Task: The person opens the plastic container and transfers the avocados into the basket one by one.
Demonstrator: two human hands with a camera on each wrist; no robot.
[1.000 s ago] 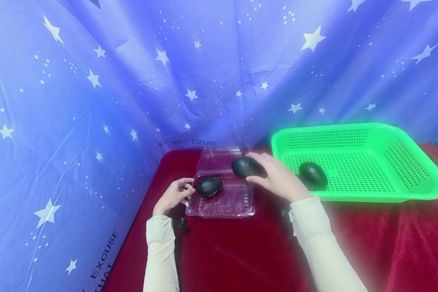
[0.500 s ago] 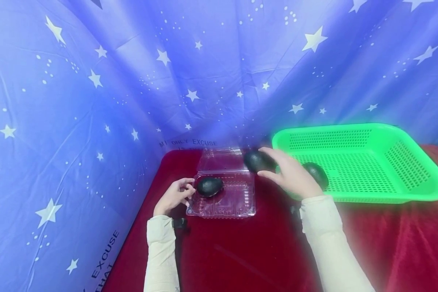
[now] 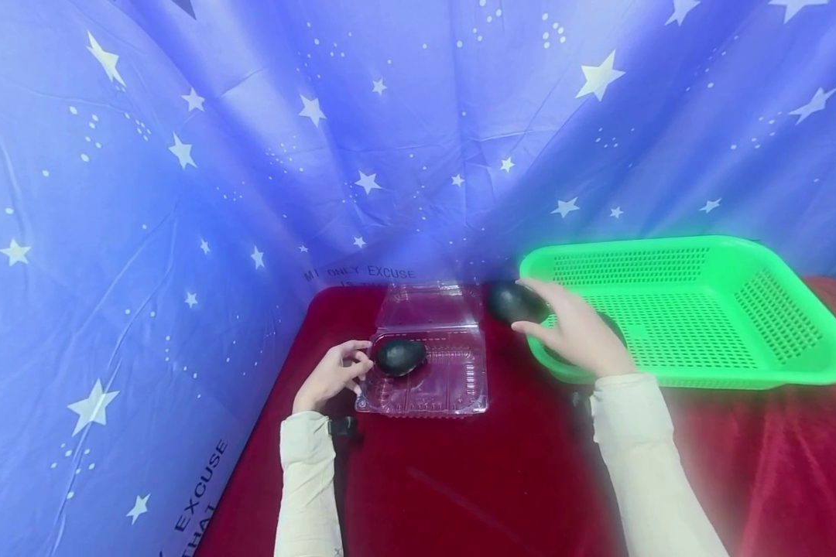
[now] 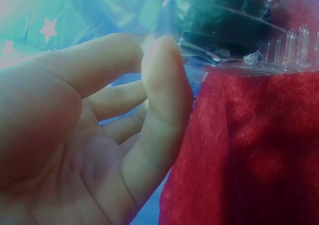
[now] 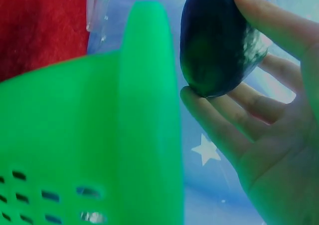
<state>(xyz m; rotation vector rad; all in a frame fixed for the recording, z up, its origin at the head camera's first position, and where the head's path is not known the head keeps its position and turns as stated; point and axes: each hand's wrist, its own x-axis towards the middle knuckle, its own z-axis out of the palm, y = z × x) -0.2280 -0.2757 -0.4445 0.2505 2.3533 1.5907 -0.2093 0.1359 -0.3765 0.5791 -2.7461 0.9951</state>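
My right hand (image 3: 574,325) holds a dark avocado (image 3: 512,302) between thumb and fingers, just left of the green basket's left end. In the right wrist view the avocado (image 5: 212,40) hangs beside the basket rim (image 5: 149,85). My left hand (image 3: 330,377) pinches the left edge of a clear plastic clamshell box (image 3: 453,379), whose lid (image 3: 428,305) lies folded back. Another avocado (image 3: 400,357) rests in the box's left part. Most of a third avocado (image 3: 615,328), inside the basket, is hidden behind my right hand.
The green perforated basket (image 3: 801,371) stands on the right of the red-covered table (image 3: 453,480). Behind and to the left hangs a blue curtain (image 3: 418,131) with white stars, close to the table's edges.
My right hand has moved right with its avocado, from over the box to the basket's left end, covering the avocado there. The left hand has stayed at the box.
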